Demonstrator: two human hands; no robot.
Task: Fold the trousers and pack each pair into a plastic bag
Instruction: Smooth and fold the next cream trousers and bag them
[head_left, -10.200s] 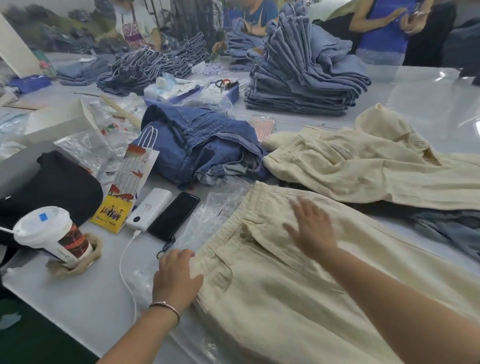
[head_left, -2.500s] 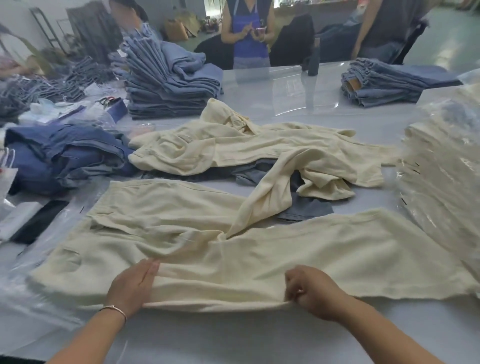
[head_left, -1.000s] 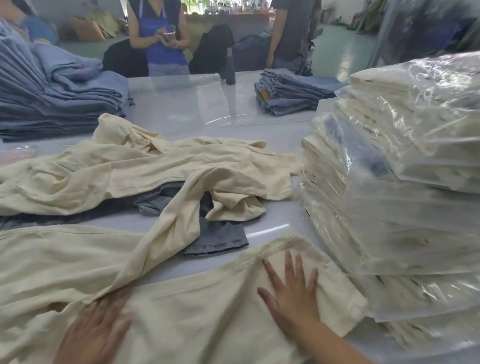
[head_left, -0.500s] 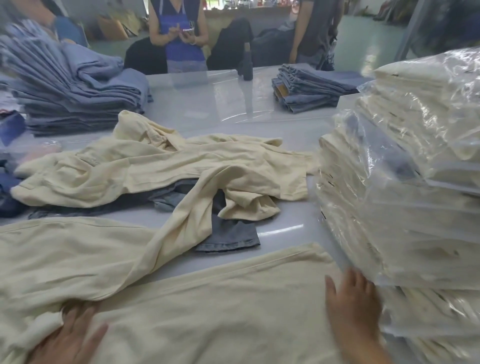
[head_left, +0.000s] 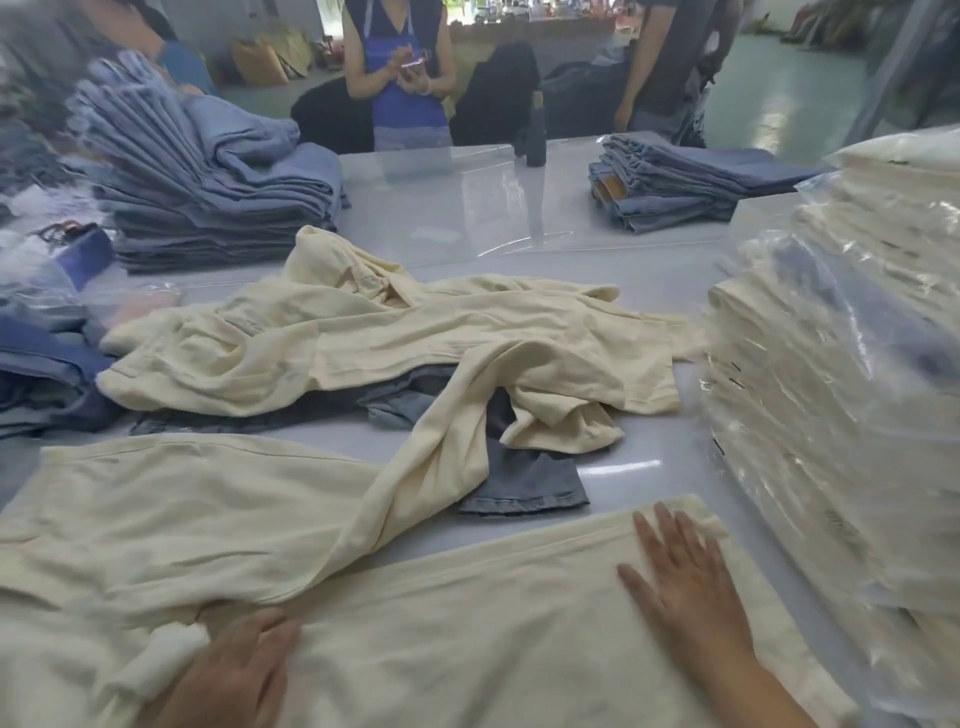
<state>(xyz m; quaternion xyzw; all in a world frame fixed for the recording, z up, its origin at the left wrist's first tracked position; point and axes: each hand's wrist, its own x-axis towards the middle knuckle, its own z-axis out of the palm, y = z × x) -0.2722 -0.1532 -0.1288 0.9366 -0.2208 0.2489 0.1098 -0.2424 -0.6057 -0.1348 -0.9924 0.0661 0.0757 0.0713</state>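
A cream pair of trousers (head_left: 467, 623) lies flat across the near edge of the white table (head_left: 467, 218), legs stretched to the right. My right hand (head_left: 685, 582) rests flat with fingers spread on the leg near its hem. My left hand (head_left: 234, 675) presses flat on the fabric at the lower left, one finger wrapped in white bandage. Another cream pair (head_left: 389, 343) lies crumpled behind, one leg draped onto the near pair. A grey-blue denim piece (head_left: 524, 483) pokes out beneath it.
A tall stack of bagged cream trousers (head_left: 841, 395) fills the right side, close to my right hand. Folded blue jeans stacks stand at the far left (head_left: 208, 182) and far right (head_left: 675, 192). A dark bottle (head_left: 535, 135) and people stand at the far edge.
My right hand has moved left and forward from beside the bagged stack onto the trouser leg. My left hand has shifted right along the fabric. The view has swung slightly left.
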